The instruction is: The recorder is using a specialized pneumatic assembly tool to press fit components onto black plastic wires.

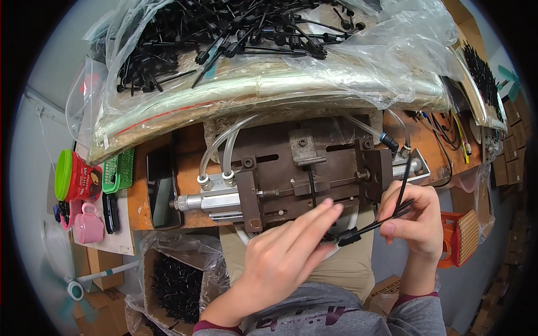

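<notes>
My left hand (283,255) lies flat with fingers stretched out, its fingertips by a black connector on thin black rods (370,227) just below the brown metal press fixture (305,173). My right hand (412,215) pinches a few of these black rods, one standing up toward the fixture's right end, the others slanting down-left to my left fingertips. A single black rod (310,187) hangs in the fixture's middle slot. A silver air cylinder (210,200) with clear hoses juts from the fixture's left side.
A clear plastic sheet heaped with black rods (235,28) fills the raised shelf behind the fixture. A bag-lined carton of black parts (176,285) stands at lower left. A green-lidded red jar (75,176), pink mug (88,223) and green basket (119,171) are left. An orange basket (462,238) is right.
</notes>
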A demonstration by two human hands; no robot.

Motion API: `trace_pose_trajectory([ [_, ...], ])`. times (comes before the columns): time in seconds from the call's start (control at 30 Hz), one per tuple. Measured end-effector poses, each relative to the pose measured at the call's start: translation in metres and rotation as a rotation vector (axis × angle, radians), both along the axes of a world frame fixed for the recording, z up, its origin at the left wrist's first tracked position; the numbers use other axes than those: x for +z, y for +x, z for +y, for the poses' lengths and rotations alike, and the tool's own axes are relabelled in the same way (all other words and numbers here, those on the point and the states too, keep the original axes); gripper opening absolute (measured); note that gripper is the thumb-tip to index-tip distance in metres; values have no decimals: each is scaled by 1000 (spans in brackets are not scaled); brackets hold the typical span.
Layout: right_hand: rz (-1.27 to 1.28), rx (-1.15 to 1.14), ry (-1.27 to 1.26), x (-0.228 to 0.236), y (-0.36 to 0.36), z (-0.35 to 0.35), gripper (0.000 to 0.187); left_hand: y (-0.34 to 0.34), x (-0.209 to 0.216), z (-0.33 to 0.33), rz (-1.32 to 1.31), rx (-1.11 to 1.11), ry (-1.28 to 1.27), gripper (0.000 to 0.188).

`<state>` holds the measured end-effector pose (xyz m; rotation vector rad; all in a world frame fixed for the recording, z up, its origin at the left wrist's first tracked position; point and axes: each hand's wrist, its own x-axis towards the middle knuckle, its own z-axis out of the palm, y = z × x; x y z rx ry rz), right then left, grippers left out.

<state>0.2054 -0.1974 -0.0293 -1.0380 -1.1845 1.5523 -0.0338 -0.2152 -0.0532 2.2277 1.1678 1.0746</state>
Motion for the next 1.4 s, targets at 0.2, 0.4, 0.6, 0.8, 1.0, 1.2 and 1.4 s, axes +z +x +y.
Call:
trace_pose_trajectory([
  [0.2,197,156,-143,-5,-4,0,17,-14,18,-11,-238,-230,-73,35],
  [0.4,173,-103,-16,-4,-4,-2,16,-12,2,-13,-101,109,39,33],
  [0.6,132,-102,14,-2,-10,-2,16,8,-35,-10,269,179,177,29],
  [0.8,142,-109,14,-4,-5,-4,17,12,-30,-4,350,202,180,28],
  [1.0,149,-58,-18,-5,-7,-6,18,11,-12,-8,-103,68,-144,45],
  [1.2,167,84,-72,-6,-13,-5,44,-4,9,-18,-377,-253,-238,39],
  [1.4,-70,-147,38,0,-24,-9,47,-1,-8,-16,73,111,96,31],
])
